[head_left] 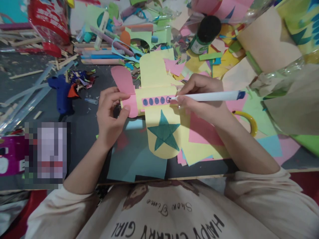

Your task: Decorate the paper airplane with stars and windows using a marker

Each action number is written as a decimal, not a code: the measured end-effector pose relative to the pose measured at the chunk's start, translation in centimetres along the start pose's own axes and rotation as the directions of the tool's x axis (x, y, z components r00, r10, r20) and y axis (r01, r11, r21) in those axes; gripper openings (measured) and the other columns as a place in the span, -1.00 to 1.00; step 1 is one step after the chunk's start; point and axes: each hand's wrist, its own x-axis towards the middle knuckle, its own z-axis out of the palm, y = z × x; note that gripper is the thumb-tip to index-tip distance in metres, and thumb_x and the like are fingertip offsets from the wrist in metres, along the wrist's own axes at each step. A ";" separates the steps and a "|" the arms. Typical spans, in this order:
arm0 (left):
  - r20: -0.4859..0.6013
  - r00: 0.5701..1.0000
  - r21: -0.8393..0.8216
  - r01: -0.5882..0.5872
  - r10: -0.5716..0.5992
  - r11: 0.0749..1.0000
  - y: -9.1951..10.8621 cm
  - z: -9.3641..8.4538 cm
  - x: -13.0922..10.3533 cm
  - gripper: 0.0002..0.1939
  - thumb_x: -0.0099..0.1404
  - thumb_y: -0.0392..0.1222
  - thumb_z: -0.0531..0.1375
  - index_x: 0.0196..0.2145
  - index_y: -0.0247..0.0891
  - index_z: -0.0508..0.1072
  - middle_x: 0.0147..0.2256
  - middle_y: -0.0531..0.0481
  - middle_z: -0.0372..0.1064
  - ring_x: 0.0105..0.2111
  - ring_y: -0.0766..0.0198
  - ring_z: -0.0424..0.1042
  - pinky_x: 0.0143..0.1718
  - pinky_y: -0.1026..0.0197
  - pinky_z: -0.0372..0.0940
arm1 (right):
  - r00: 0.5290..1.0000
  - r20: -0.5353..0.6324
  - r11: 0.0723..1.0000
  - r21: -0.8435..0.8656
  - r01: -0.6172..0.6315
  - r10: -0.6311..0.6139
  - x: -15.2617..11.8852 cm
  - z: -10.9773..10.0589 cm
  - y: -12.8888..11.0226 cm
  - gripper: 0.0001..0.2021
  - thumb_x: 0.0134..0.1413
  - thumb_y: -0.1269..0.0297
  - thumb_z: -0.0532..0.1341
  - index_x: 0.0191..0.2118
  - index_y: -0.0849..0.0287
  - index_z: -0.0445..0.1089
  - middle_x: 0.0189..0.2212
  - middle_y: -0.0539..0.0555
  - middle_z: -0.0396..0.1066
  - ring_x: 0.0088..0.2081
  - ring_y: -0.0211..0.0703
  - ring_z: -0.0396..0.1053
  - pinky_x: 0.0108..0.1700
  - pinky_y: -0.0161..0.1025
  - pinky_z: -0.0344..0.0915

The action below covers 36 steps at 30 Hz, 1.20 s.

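A yellow paper airplane model with pink tail pieces lies in front of me. Its lower wing bears a dark green star. My left hand pinches the pink tail end between thumb and fingers. In my right hand is a white marker with a blue end, held almost level. The marker's tip touches a pink strip along the body. Several filled blue ovals run along this strip, and the one at the tip is only an outline.
To the left lies a blue glue gun beside clear glue sticks and wooden sticks. Markers and paper scraps crowd the back, with a black-capped green bottle. Coloured sheets lie under my right arm, near a yellow curved piece.
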 end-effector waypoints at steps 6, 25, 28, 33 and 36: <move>-0.005 0.998 0.028 0.057 -0.057 0.998 0.4 0.1 0.0 -0.81 0.40 0.01 0.25 -0.14 -0.11 0.56 -0.05 -0.10 0.43 -0.02 0.13 0.48 -0.14 0.12 0.49 | 1.000 -0.010 1.000 -0.021 -0.019 0.019 -0.1 0.2 0.1 -0.71 0.12 0.15 0.41 -0.46 0.06 0.32 -0.54 -0.04 0.43 -0.53 -0.23 0.31 -0.50 -0.21 0.24; -0.006 0.999 -0.026 0.039 -0.039 0.999 0.2 0.0 -0.1 -0.84 0.40 0.00 0.26 -0.11 0.01 0.56 -0.06 -0.05 0.41 -0.01 0.10 0.48 -0.15 0.08 0.48 | 1.000 -0.002 1.000 0.010 -0.029 0.029 0.1 0.2 0.4 -0.77 0.07 0.31 0.37 -0.48 0.08 0.31 -0.56 -0.06 0.43 -0.54 -0.28 0.28 -0.50 -0.25 0.17; 0.002 0.999 -0.021 0.035 -0.035 0.999 0.1 0.0 -0.1 -0.83 0.39 -0.02 0.26 -0.10 -0.03 0.56 -0.06 -0.06 0.40 -0.02 0.11 0.48 -0.16 0.09 0.46 | 1.000 0.011 1.000 -0.021 -0.006 0.006 -0.2 0.1 0.6 -0.78 0.12 0.27 0.36 -0.47 0.08 0.33 -0.52 -0.04 0.47 -0.50 -0.25 0.32 -0.46 -0.24 0.20; 0.004 0.998 -0.030 0.065 -0.065 0.997 0.1 0.0 -0.1 -0.86 0.37 -0.02 0.28 -0.13 0.01 0.55 -0.05 -0.05 0.40 -0.03 0.10 0.48 -0.13 0.07 0.45 | 0.997 0.078 0.999 -0.039 0.015 -0.012 -0.2 -0.1 0.5 -0.78 0.08 0.28 0.36 -0.49 0.09 0.34 -0.54 -0.04 0.46 -0.49 -0.24 0.33 -0.44 -0.24 0.22; -0.004 0.998 -0.027 0.063 -0.063 0.998 0.2 0.1 -0.1 -0.86 0.36 -0.06 0.29 -0.12 0.03 0.55 -0.05 -0.04 0.39 -0.05 0.11 0.48 -0.13 0.08 0.44 | 0.997 0.080 1.000 -0.008 -0.010 0.010 0.1 -0.1 0.3 -0.79 0.02 0.29 0.37 -0.50 0.09 0.34 -0.55 -0.05 0.44 -0.51 -0.26 0.32 -0.46 -0.25 0.19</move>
